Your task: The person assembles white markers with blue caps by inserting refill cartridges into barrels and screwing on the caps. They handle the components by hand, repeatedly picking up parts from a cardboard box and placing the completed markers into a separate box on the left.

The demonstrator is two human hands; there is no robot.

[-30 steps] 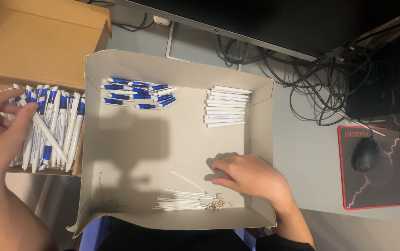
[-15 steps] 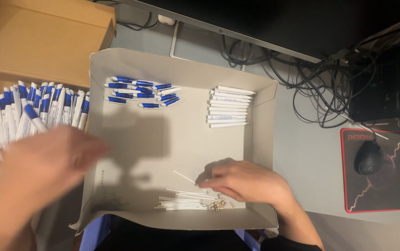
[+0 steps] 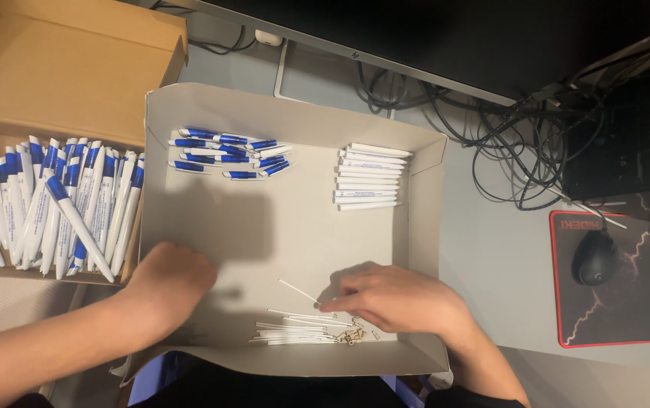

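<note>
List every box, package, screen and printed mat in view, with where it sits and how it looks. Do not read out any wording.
Brown cardboard box: upper left, flaps open, holding white-and-blue pens.
Shallow grey-white tray: centre, rectangular, holding sorted pen parts; both hands are inside it.
Monitor: top edge, dark screen, on a silver stand.
Mouse mat: right, black with red border and a lightning pattern, under a black mouse.

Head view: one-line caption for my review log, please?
Both hands in a shallow cardboard tray: right hand at thin white refills, left hand beside them.
</note>
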